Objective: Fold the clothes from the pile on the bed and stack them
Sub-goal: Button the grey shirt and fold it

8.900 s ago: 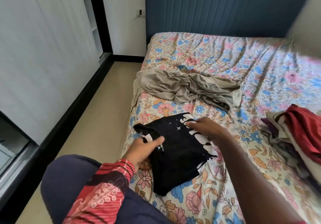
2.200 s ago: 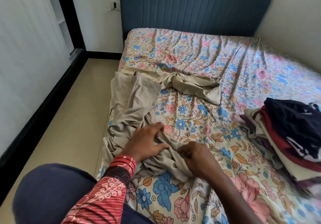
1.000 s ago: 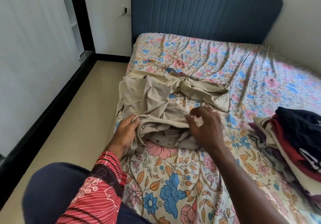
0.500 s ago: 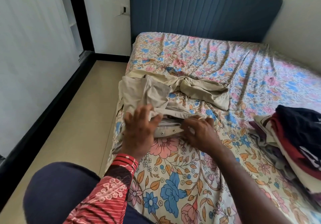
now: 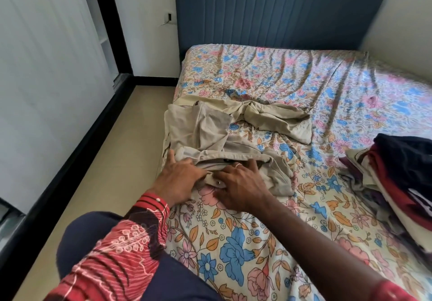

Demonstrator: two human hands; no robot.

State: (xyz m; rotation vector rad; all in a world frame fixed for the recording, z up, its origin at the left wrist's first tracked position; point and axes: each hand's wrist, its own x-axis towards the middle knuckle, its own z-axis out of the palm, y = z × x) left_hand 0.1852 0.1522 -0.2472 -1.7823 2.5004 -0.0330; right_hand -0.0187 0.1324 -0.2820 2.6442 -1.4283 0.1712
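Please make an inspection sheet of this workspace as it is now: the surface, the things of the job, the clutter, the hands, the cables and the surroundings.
Surface: bed with a creased floral sheet.
Job's things: beige garment, partly spread near the bed's left edge, its near end bunched under the hands; stack of folded clothes at the right, dark piece on top.
Clutter: nothing seen.
Hands: left hand lies flat on the garment's near edge, fingers straight; right hand presses beside it, a ring on one finger.
Cables: thin cable at a wall socket left of the headboard.
Surroundings: blue padded headboard, beige floor, black baseboard.
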